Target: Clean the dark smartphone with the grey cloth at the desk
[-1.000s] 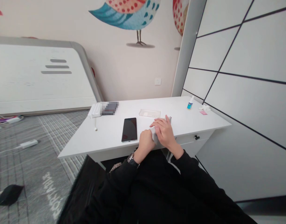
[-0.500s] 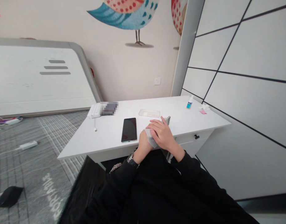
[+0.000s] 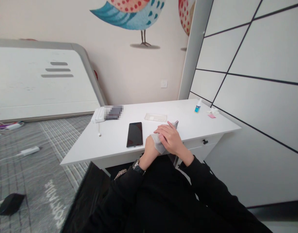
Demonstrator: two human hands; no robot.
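Note:
Both hands work at the near edge of the white desk (image 3: 115, 142). My left hand (image 3: 150, 149) is closed in a fist round the lower end of a thin grey slab, perhaps a phone, whose far corner (image 3: 176, 123) sticks out beyond the fingers. My right hand (image 3: 170, 139) lies over the slab with its fingers pressed together on a grey cloth (image 3: 158, 145), which covers most of the slab. Black sleeves cover both arms, and a watch (image 3: 136, 165) sits on the left wrist.
A black phone (image 3: 134, 134) lies face up left of my hands, with a clear case (image 3: 155, 117) behind them. A small blue bottle (image 3: 198, 106), white tissue and a pink slip (image 3: 212, 113) sit far right. A white box (image 3: 99, 115) stands at the back left. A white headboard (image 3: 42, 84) leans against the wall.
My right hand has slid the cloth a little toward me and leftward over the slab. The slab's far corner has tilted up slightly. The left hand has stayed put.

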